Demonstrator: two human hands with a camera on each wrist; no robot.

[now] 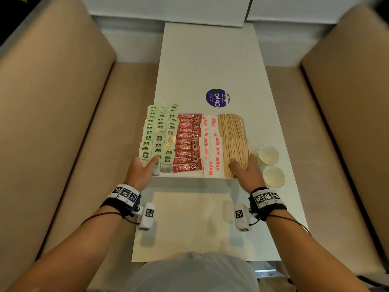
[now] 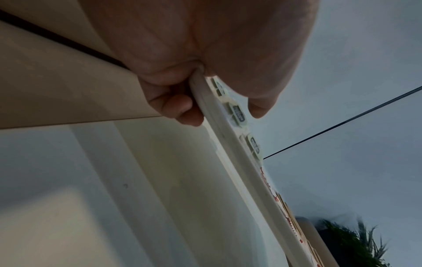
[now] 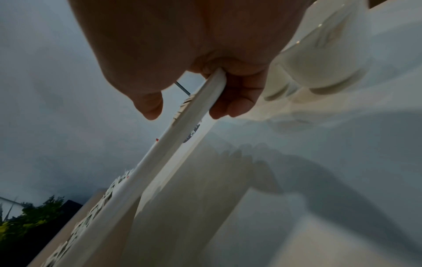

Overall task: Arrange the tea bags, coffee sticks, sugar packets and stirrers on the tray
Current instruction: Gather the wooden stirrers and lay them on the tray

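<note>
A white tray [image 1: 189, 174] is held a little above the white table, its shadow on the tabletop below. On it lie rows of green tea bags [image 1: 159, 133], red Nescafe coffee sticks [image 1: 187, 142], white sugar packets [image 1: 211, 144] and wooden stirrers [image 1: 233, 140]. My left hand [image 1: 143, 167] grips the tray's near left corner, thumb on top of the tea bags; in the left wrist view fingers [image 2: 180, 108] curl under the rim [image 2: 230, 150]. My right hand [image 1: 246, 169] grips the near right corner, thumb on the stirrers; in the right wrist view fingers [image 3: 233, 103] sit under the rim [image 3: 173, 137].
Two white cups [image 1: 268, 154] [image 1: 273, 176] stand on the table just right of the tray. A round purple ClayGo sticker [image 1: 217, 98] lies behind the tray. Beige sofa seats flank the narrow table [image 1: 208, 60] on both sides.
</note>
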